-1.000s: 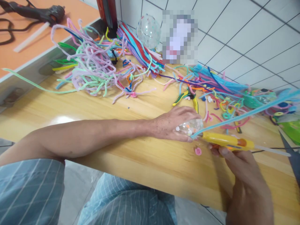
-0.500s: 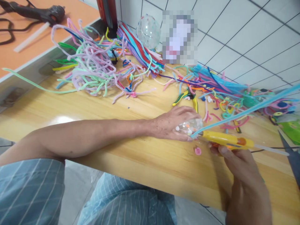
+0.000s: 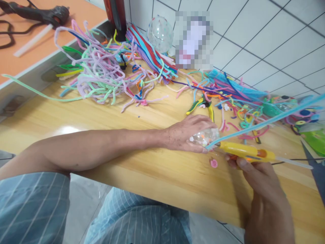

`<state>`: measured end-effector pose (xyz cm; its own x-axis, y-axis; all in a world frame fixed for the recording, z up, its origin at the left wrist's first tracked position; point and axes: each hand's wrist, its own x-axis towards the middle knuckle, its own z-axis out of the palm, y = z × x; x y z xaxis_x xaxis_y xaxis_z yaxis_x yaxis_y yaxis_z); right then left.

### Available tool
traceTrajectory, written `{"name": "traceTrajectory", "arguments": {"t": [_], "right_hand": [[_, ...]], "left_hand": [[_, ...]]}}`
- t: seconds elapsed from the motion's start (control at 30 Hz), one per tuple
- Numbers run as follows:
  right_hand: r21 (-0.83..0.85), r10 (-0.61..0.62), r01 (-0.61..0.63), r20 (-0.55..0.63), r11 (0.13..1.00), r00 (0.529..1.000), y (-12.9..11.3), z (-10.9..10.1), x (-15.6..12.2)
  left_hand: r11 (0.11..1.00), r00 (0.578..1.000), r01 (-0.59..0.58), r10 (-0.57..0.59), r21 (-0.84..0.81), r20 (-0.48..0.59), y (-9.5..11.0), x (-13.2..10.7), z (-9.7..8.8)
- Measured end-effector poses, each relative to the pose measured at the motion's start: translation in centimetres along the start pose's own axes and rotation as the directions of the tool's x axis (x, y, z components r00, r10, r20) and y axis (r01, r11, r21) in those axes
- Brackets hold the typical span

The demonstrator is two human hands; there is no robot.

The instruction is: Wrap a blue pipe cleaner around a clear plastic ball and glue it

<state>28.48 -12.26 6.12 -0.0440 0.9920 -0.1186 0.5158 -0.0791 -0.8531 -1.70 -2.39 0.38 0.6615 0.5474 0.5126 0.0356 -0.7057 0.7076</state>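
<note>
My left hand (image 3: 185, 133) is wrapped round a clear ball with coloured specks (image 3: 204, 136), just above the wooden table. A light-blue pipe cleaner (image 3: 266, 126) runs from the ball's near side up to the right; its end lies close to my left fingertips, and I cannot tell whether they pinch it. In my right hand (image 3: 264, 183) is a yellow hot glue gun (image 3: 245, 150), with a whitish glue stick (image 3: 294, 162) out of its back end. The gun's nozzle points left and meets the pipe cleaner's end beside the ball. Below lies a small pink rose-like curl (image 3: 213, 163).
Pliers (image 3: 210, 112) with yellow-green handles lie behind the ball. A tangle of lilac and green pipe cleaners (image 3: 101, 71) and bundles of straight ones (image 3: 149, 51) line the back. Another clear ball (image 3: 160, 34) stands by the tiled wall. A black glue gun (image 3: 43, 13) lies upper left.
</note>
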Motion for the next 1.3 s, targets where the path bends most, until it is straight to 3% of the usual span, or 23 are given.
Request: {"name": "traceTrajectory", "arguments": {"t": [0.3, 0.57, 0.83, 1.1, 1.3], "right_hand": [[0.035, -0.060, 0.060, -0.010, 0.998, 0.998, -0.2, 0.4, 0.1], [-0.031, -0.036, 0.035, -0.032, 0.999, 0.999, -1.4, 0.5, -0.1], [0.030, -0.025, 0.027, -0.061, 0.999, 0.998, -0.3, 0.5, 0.0], [-0.007, -0.014, 0.014, -0.012, 1.000, 1.000, 0.0, -0.1, -0.2], [-0.026, -0.045, 0.046, 0.034, 0.999, 0.998, -0.1, -0.2, -0.1]], "left_hand": [[1.000, 1.000, -0.014, 0.014, 0.003, 0.006, -0.1, 0.0, -0.1], [1.000, 1.000, -0.015, 0.015, 0.006, -0.016, -0.3, -0.1, 0.2], [1.000, 1.000, 0.002, -0.002, 0.003, -0.014, -0.3, 0.1, 0.3], [0.999, 0.999, -0.045, 0.045, -0.003, -0.008, -0.1, 0.0, 0.0], [1.000, 1.000, -0.002, 0.002, 0.008, 0.018, 0.1, 0.0, -0.2]]}}
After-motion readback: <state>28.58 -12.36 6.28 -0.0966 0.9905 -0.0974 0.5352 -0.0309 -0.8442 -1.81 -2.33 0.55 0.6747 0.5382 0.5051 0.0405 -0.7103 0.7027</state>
